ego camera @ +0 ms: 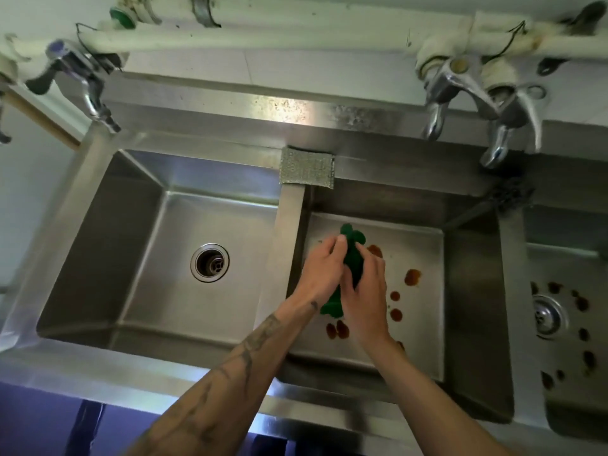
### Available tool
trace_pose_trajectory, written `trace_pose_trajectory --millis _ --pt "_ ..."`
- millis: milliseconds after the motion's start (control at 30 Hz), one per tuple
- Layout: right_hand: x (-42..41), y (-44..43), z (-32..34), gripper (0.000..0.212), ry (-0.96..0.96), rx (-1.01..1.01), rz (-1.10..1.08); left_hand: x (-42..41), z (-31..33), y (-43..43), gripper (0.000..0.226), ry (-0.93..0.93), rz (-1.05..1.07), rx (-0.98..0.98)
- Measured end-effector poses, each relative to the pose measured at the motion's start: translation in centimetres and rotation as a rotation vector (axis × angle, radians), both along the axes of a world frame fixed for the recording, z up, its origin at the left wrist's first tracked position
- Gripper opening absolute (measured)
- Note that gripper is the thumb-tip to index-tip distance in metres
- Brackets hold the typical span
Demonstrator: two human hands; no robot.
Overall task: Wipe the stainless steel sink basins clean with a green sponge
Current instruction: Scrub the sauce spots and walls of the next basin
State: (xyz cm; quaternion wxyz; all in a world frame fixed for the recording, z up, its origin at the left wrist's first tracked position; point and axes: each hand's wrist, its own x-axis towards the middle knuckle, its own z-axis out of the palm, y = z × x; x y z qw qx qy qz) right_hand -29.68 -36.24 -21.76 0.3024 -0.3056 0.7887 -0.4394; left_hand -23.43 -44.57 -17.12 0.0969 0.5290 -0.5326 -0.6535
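Right now, in the head view, both your hands are low in the middle basin (418,255) with the green sponge (349,255) caught between them. Your left grip (320,274) curls its fingers over the sponge's left side. Your right grip (365,292) wraps it from the right, so the sponge is bunched up on edge, not lying flat. I cannot tell whether it touches the basin floor, because your hands hide its underside.

Brown stains (412,277) dot the floor just beside and below your right grip, each with a clean outline and none smeared. No such marks show in the left basin (158,274). The right basin (559,225) carries its own scatter of dark spots (582,304). A silver scouring pad (306,169) lies on the far end of the divider between the left and middle basins, well apart from your hands.

I judge that you are at the opening of the middle basin's wipe, readying the sponge and not yet scrubbing. The next move calls for flattening the sponge under one grip and pressing it to the floor. Then sweep it through the stains nearest that hand and outward to the one nearest the right wall. The other hand can let go. If the spots are dried on, they will likely need firm, repeated passes. The right basin looks like the job after this one.
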Motion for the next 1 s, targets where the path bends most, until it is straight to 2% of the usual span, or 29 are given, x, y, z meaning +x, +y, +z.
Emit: trace_pose_trajectory --millis 167,367,567,633,733,833,1000 --pt "-2.3 -3.6 -2.1 0.037 0.048 0.049 -0.133 0.8 -0.3 -3.1 0.035 -0.004 -0.106 -0.223" --pt "-5.0 -7.9 -7.5 0.037 0.124 0.087 -0.122 4.6 -4.2 -5.9 0.028 -0.159 -0.061 -0.633" --pt "-8.4 -10.1 -15.7 0.036 0.121 0.329 0.011 6.4 -9.0 -5.8 0.027 -0.294 -0.154 -0.885" --pt "-8.7 -9.6 -17.3 0.036 0.155 0.4 0.028 6.6 -10.0 -5.3 0.028 -0.317 -0.171 -0.921" --pt "-7.9 -9.1 -17.2 0.045 0.345 0.328 0.035 6.4 -10.6 -4.5 0.032 -0.384 -0.207 -0.955" --pt "-7.1 -9.2 -18.1 0.05 0.561 0.252 0.233 6.2 -10.9 -4.2 0.036 -0.443 -0.237 -0.997" --pt "-7.3 -9.2 -22.1 0.072 0.652 0.32 0.457 5.9 -11.1 -4.1 0.038 -0.496 -0.262 -1.05"
